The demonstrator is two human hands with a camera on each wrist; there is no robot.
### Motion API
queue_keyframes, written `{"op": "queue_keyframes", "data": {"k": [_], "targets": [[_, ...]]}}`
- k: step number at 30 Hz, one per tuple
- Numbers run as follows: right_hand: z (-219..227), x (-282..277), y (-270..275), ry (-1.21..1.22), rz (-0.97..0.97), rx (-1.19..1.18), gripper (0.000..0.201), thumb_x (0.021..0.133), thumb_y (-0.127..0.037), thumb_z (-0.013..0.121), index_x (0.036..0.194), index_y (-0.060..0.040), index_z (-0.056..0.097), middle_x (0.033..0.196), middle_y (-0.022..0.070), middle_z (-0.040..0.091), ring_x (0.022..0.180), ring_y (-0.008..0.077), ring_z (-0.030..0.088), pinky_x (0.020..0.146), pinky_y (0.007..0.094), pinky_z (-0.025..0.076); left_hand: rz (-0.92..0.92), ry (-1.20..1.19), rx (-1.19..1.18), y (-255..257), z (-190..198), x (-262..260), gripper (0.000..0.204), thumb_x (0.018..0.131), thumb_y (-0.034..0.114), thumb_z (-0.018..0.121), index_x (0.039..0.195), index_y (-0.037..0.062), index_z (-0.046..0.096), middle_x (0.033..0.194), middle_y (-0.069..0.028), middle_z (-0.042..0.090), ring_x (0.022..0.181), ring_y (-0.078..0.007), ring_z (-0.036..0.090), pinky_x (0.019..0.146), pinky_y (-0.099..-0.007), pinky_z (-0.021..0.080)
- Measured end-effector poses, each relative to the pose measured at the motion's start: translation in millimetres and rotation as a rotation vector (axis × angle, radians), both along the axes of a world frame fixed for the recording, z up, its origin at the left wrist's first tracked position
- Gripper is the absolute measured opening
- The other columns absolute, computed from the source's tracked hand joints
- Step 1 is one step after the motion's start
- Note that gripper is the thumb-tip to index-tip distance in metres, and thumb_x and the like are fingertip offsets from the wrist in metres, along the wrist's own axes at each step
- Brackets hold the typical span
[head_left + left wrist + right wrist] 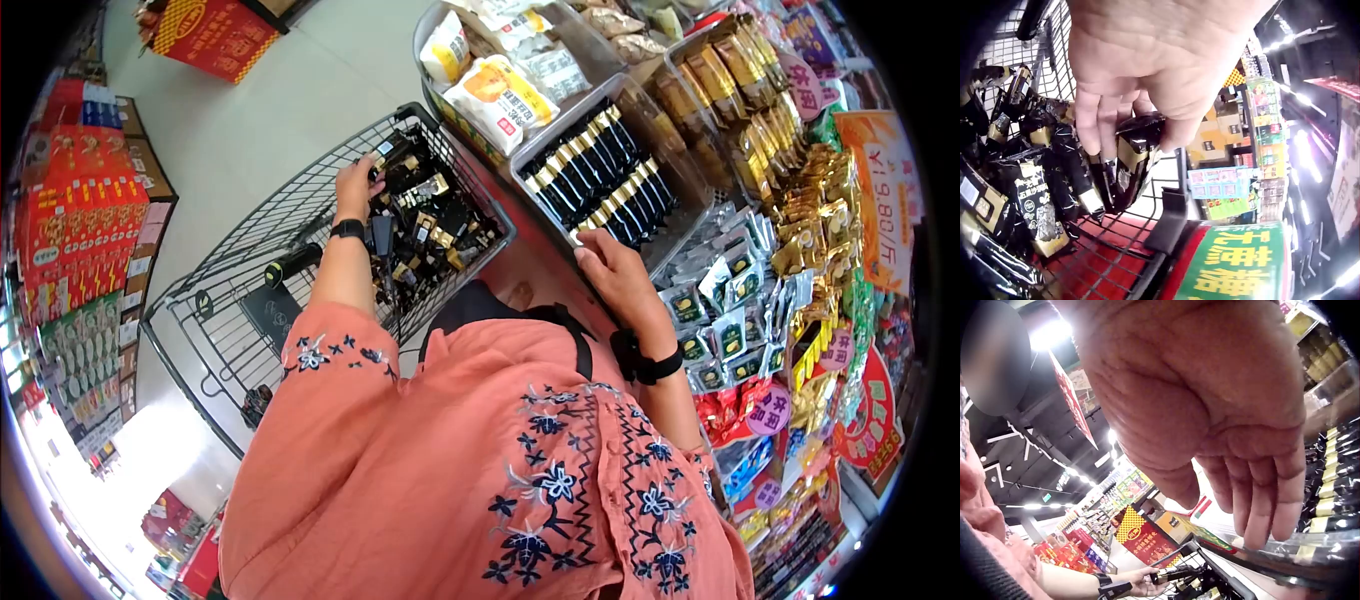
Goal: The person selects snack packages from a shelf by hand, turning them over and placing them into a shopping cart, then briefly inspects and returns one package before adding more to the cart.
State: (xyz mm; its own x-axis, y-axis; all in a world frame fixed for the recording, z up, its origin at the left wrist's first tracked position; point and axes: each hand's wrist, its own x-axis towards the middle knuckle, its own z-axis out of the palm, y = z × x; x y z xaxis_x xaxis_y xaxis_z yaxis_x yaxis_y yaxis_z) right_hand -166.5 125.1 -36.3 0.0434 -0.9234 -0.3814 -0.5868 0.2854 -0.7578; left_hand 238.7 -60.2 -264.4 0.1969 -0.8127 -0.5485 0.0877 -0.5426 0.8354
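My left hand (355, 190) is over the far end of the shopping cart (300, 172), thumb and fingers pinching a black-and-gold snack packet (1136, 150). Loose packets of the same kind (1034, 200) lie heaped in the cart below. On the right, a clear bin (655, 262) holds black packets with gold ends (600, 165), lined up in two rows. My right hand (615, 275) is at this bin's near edge, holding nothing. In the right wrist view its fingers (1263, 500) extend loosely beside the packets.
White-and-yellow bags (500, 100) fill the neighbouring bin. Silver-grey packets (735, 300) and gold ones (815, 220) are heaped to the right. Shelves of red boxes (85, 215) line the left side, and a red-and-yellow display box (215, 40) stands beyond the cart on the floor.
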Motion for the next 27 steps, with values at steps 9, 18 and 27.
{"op": "queue_keyframes", "data": {"k": [9, 18, 27], "targets": [[16.3, -9.8, 2.4, -0.373, 0.070, -0.077, 0.038, 0.099, -0.019, 0.059, 0.132, 0.0000, 0.054, 0.108, 0.0089, 0.066, 0.092, 0.0136, 0.065, 0.082, 0.0288, 0.053, 0.060, 0.346, -0.285, 127.0, 180.7, -38.6, 0.030, 0.100, 0.030, 0.061, 0.114, 0.0040, 0.060, 0.105, -0.0100, 0.068, 0.094, -0.0203, 0.069, 0.069, -0.0286, 0.056], [84.7, -0.4, 22.7, -0.874, 0.155, -0.342, 0.078, 0.088, -0.008, 0.067, 0.156, -0.0081, 0.028, 0.149, 0.0164, 0.040, 0.114, 0.0189, 0.059, 0.093, 0.0321, 0.050, -0.111, 0.646, -0.200, 208.7, 287.3, -148.6, 0.032, 0.098, 0.035, 0.060, 0.112, 0.0063, 0.063, 0.089, -0.0099, 0.068, 0.068, -0.0168, 0.062, 0.055, -0.0285, 0.049], [99.9, -36.9, 54.5, -1.139, 0.059, -0.191, 0.043, 0.094, -0.018, 0.068, 0.132, -0.0032, 0.055, 0.120, 0.0032, 0.063, 0.109, 0.0128, 0.060, 0.097, 0.0299, 0.049, -0.499, 0.940, 0.028, 243.7, 289.5, -223.0, 0.048, 0.105, 0.046, 0.040, 0.118, 0.0047, 0.061, 0.087, -0.0066, 0.065, 0.066, -0.0153, 0.058, 0.051, -0.0276, 0.045]]}}
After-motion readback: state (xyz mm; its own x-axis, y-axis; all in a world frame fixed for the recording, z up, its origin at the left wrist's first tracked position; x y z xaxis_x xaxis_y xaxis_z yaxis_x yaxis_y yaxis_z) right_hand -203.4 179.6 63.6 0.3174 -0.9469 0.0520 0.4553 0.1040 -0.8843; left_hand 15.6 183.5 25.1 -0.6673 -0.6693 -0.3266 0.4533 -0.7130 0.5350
